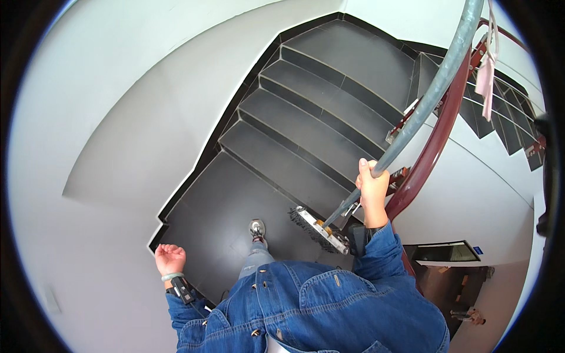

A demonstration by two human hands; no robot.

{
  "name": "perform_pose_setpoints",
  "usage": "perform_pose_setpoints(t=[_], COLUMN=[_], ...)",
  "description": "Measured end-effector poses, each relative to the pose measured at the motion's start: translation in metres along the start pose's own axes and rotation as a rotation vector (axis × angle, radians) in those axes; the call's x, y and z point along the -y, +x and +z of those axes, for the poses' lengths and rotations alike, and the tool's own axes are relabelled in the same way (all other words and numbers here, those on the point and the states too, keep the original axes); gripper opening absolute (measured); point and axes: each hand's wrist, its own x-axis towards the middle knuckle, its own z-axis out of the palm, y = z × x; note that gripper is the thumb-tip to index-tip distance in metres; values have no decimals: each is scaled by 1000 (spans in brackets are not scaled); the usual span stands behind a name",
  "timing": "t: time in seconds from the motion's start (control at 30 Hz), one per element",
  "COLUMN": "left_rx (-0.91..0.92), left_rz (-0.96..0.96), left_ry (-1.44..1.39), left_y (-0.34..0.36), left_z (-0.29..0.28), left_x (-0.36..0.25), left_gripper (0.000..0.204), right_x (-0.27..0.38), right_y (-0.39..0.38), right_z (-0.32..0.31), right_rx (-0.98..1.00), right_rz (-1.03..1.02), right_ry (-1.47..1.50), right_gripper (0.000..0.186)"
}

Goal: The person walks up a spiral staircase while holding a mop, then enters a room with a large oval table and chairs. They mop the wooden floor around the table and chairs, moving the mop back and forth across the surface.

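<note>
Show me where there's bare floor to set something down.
Bare landing lies between the dark skirting at left and the shoe; the treads ahead look bare too. Crowded: the right side, where brush head, pole, right hand and red handrail bunch.

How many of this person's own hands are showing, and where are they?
2. The left hand is toward the picture's lower left, fingers curled. The right hand grips the grey pole of the brush, right of centre. Neither hand is hidden.

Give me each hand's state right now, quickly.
Left hand: loosely closed, fingers curled, nothing visible in it.
Right hand: closed, holding the grey brush pole.
</note>
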Motion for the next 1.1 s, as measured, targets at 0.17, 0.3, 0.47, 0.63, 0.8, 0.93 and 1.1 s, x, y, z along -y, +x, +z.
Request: perform_pose_setpoints(t=[0.17, 0.3, 0.47, 0.63, 0.8, 0.93, 1.1], left_rx=[-56, -3, 187, 246, 197, 160, 96], left_rz=[-82, -103, -327, -490, -544, -547, -498], left_ry=[-7, 84, 225, 249, 286, 348, 476], left_y=[109, 205, 297, 346, 387, 426, 456], left_z=[62, 151, 250, 319, 365, 409, 509], left_x=[-30, -26, 19, 85, 140, 181, 232], left_gripper=[22, 20, 21, 19, 21, 22, 22], right_x=[7, 25, 37, 35, 21, 1, -4], right_y=[32, 71, 98, 125, 181, 243, 343], right_z=[48, 76, 85, 92, 97, 96, 88], right_rx=[-138, -273, -420, -524, -583, -612, -668], right_rz=[-66, -136, -168, -167, -123, -55, 36], right_ry=[-30, -64, -116, -94, -77, -97, -51], right_gripper=[32, 33, 32, 34, 35, 34, 31])
